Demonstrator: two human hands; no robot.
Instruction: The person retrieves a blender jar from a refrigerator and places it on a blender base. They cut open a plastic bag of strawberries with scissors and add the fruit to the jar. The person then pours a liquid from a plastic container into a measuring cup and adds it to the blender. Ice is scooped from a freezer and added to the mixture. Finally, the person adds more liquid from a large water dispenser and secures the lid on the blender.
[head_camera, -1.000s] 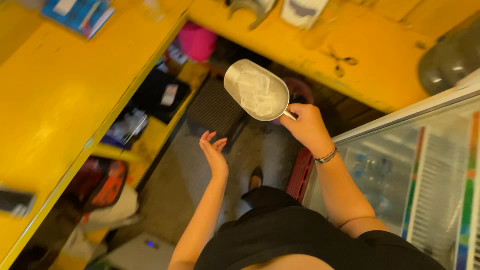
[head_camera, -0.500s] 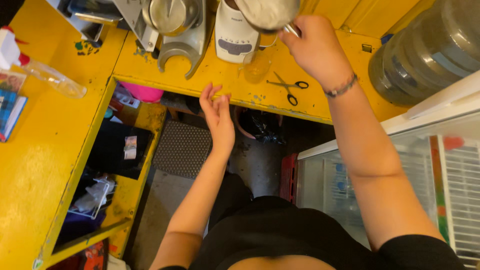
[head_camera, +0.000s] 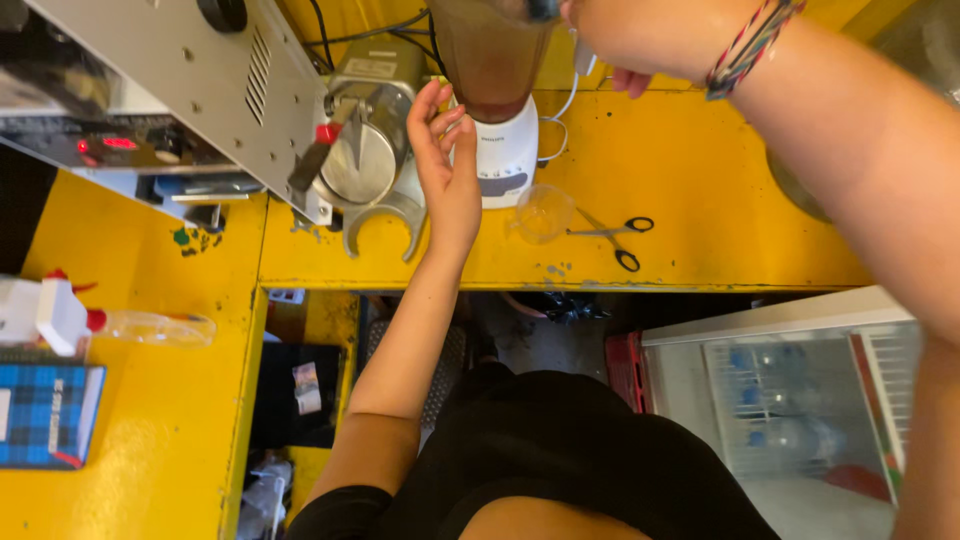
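1. The view has swung from the floor up to the counter (head_camera: 700, 150); the blender (head_camera: 497, 120) now fills the top middle, its jug holding a brownish mix over a white base.
2. The left hand (head_camera: 447, 165), which hung open in the air a second ago, now lies open against the blender's left side, fingers spread on the jug and base; it steadies rather than grips.
3. The right hand (head_camera: 640, 35) has risen to the blender's top; the scoop it carried is out of frame, so I cannot tell whether it is closed round anything.
4. This looks like the scoop's load going into the jug.
5. Right of the blender lie a clear cup (head_camera: 543, 212) and scissors (head_camera: 615, 238); left of it stands a metal machine (head_camera: 365, 160).
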